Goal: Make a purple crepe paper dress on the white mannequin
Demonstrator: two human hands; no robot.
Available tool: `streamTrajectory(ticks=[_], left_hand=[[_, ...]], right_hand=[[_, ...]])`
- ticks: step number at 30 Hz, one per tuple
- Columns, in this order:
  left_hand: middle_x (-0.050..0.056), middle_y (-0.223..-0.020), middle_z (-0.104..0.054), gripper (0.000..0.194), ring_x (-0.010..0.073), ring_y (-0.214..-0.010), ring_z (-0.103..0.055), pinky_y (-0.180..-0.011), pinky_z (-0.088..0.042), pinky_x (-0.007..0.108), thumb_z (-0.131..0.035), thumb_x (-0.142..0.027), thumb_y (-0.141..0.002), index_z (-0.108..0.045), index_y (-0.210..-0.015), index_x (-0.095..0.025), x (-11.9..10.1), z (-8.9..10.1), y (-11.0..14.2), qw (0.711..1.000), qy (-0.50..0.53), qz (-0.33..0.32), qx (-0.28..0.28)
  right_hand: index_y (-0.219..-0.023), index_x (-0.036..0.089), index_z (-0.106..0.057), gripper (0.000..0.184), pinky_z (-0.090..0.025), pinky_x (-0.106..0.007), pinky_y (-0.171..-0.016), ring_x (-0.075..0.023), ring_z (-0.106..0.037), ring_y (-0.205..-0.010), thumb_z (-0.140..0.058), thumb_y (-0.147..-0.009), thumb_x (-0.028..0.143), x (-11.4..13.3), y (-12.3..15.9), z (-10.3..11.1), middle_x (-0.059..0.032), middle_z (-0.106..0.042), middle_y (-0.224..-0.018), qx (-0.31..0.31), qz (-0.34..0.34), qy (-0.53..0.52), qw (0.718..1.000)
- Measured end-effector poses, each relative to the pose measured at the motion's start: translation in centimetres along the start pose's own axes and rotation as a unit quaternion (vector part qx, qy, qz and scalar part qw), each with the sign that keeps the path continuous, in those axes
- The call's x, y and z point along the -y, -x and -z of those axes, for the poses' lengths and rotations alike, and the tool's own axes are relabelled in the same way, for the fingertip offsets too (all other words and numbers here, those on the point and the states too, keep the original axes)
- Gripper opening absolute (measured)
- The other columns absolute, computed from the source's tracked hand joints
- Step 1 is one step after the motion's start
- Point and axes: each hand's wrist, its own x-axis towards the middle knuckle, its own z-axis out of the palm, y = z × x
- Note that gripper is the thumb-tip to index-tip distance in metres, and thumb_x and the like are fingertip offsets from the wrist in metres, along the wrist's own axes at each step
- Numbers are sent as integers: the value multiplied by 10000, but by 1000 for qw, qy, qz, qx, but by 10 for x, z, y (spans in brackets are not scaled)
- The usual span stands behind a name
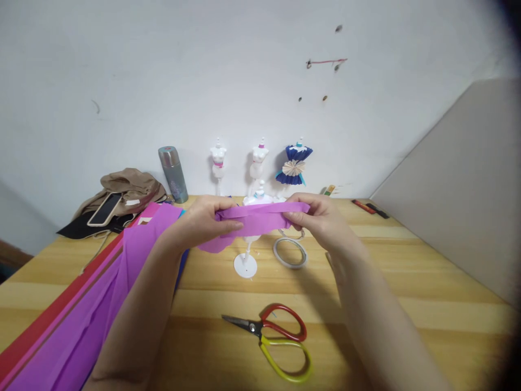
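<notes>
one mannequin [259, 199] partly behind purple strip [266, 219], probably paper

Pictured bare from the fingertips to the lower edge of the head camera's view, from left hand [207, 218] and right hand [315, 216] through narrow wrists to smooth, rounded forearms [140, 309], broadening toward the elbows. Marked by a fine crease [119, 376] across the left arm, low in the view. Seen with slim fingers and blunt, rounded thumb tips, with nails too small and soft in focus to detail.
</notes>
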Motion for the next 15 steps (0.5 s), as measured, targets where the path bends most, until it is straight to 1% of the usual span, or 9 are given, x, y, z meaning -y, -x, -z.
streamTrajectory(ticks=[4, 7, 9, 12, 15], left_hand=[[-50, -613, -466, 162, 77, -590, -411, -552, -310, 195, -590, -274, -767, -583, -659, -154, -2, -3, 2, 999, -14, -13, -39], [-53, -606, -450, 148, 75, -588, -397, -546, -294, 196, -571, -247, -766, -576, -650, -155, 1, -6, 0, 997, -31, -31, -68], [-51, -604, -453, 160, 79, -596, -399, -547, -293, 198, -575, -258, -769, -574, -647, -155, 5, -8, -2, 994, -42, -36, -92], [-54, -585, -413, 210, 81, -591, -371, -537, -280, 205, -598, -284, -771, -537, -615, -157, 11, -9, -6, 989, -60, -32, -132], [-61, -572, -373, 228, 82, -584, -343, -528, -267, 209, -617, -277, -771, -517, -602, -160, 15, -11, -8, 986, -72, -28, -149]], right_hand=[[-641, 230, -654, 257, -267, -267, -441, -113, -415, -471, -758, -763, 430, -1, -1, -1, 19, -519, -519, -8, 3, 6, 1000], [-657, 228, -671, 222, -279, -264, -433, -111, -420, -464, -762, -750, 408, -3, -3, -2, 18, -536, -522, -20, 9, 9, 1000], [-689, 223, -689, 194, -301, -265, -440, -114, -437, -473, -757, -749, 395, -5, -4, -3, 12, -568, -544, -38, 14, 17, 999], [-702, 213, -695, 180, -342, -265, -470, -117, -469, -506, -739, -753, 379, -8, -6, -4, 10, -606, -577, -60, 25, 35, 997], [-700, 216, -700, 151, -388, -275, -518, -133, -523, -565, -727, -757, 353, -11, -7, -8, 5, -650, -621, -75, 39, 39, 996]])
